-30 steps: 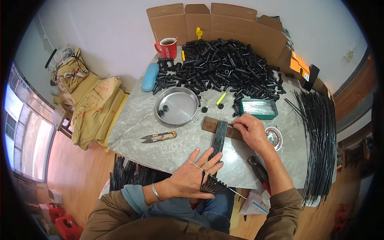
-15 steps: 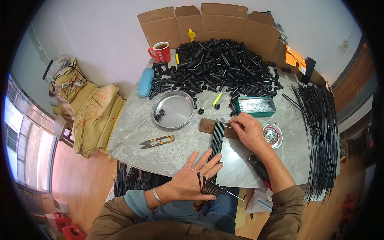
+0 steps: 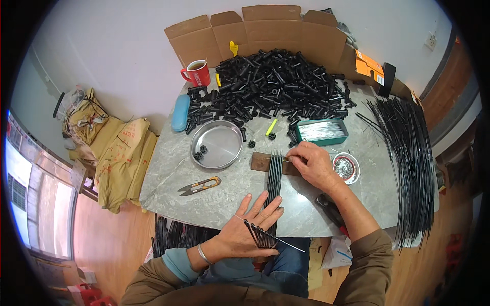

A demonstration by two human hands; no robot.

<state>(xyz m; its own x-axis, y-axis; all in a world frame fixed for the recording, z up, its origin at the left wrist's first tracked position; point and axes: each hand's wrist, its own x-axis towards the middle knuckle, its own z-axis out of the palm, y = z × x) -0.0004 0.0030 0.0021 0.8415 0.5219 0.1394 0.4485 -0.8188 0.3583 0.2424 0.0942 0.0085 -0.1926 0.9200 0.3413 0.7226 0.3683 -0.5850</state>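
My left hand (image 3: 248, 224) lies flat, fingers spread, over a row of thin black rods (image 3: 274, 181). A thin metal wire (image 3: 293, 247) crosses this hand, with the looped ends of several black rods strung on it by the thumb. The rods' pale far tips rest across a brown flat block (image 3: 260, 162). At the block's right end my right hand (image 3: 314, 166) is closed, thumb and fingertips pinched on a thin metal wire that reaches toward the tips. Its fingers partly hide this wire.
Black plastic tubes (image 3: 280, 84) are heaped before a cardboard screen. Around the hands stand a round metal tray (image 3: 217, 144), thread snips (image 3: 200, 186), a green box of metal wires (image 3: 321, 132), a small white bowl (image 3: 346, 168) and pliers (image 3: 331, 210). Long black rods (image 3: 406, 168) lie at right.
The whole view has shifted slightly with my head. Both hands keep nearly the same place and pose at the rods and block.
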